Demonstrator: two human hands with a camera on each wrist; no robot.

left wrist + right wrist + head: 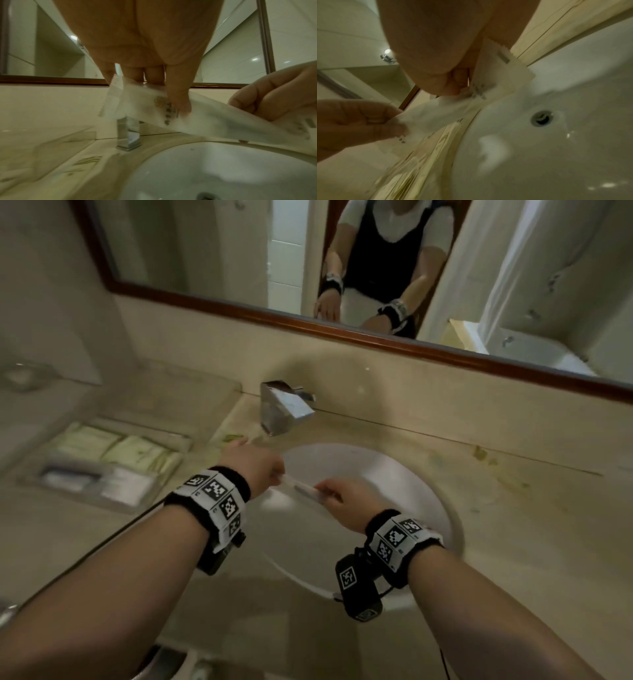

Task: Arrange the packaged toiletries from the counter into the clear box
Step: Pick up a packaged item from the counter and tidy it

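**Hands share one packet over the sink**

Left hand (255,465) pinches one end of a long white packet (301,489); right hand (346,503) pinches the other, over the sink (428,501). The clear box (102,470), partly filled, sits on the counter at nine o'clock from the hands. Thin wrapper looks slippery: if either pinch slackens mid-transfer, the packet could drop into the basin.

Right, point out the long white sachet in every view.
Head: long white sachet centre, above the white sink basin, held at both ends.
Left wrist: centre to right, below the thumb.
Right wrist: centre, running diagonally.
Shared landmark: the basin.
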